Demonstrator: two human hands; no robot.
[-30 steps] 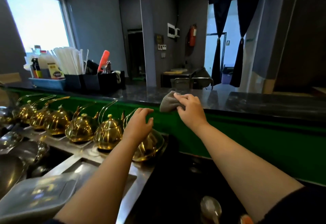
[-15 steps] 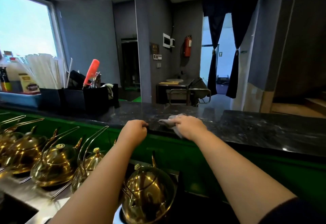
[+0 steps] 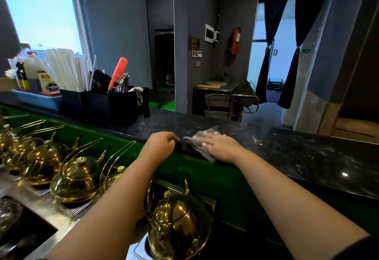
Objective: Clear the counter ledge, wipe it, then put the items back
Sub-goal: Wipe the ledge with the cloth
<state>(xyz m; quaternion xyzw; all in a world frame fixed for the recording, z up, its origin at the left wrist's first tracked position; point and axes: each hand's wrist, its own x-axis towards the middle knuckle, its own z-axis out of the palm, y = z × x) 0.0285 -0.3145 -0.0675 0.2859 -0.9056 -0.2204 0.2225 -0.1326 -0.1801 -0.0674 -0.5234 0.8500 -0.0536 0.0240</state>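
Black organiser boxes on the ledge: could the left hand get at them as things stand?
Probably yes: the left hand grips the ledge edge, and bare ledge separates it from the black organiser boxes.

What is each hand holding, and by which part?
Right hand presses flat on the grey cloth, gripping nothing. Left hand curls over the counter ledge front edge.

Your right hand (image 3: 220, 147) is now lying flat with fingers spread on the grey cloth (image 3: 200, 145), pressing it onto the dark bench (image 3: 297, 153) where a second ago it was lifting the bunched cloth to the edge. Your left hand (image 3: 162, 145) is curling over the bench lip, having risen from above the brass teapots (image 3: 78, 177).
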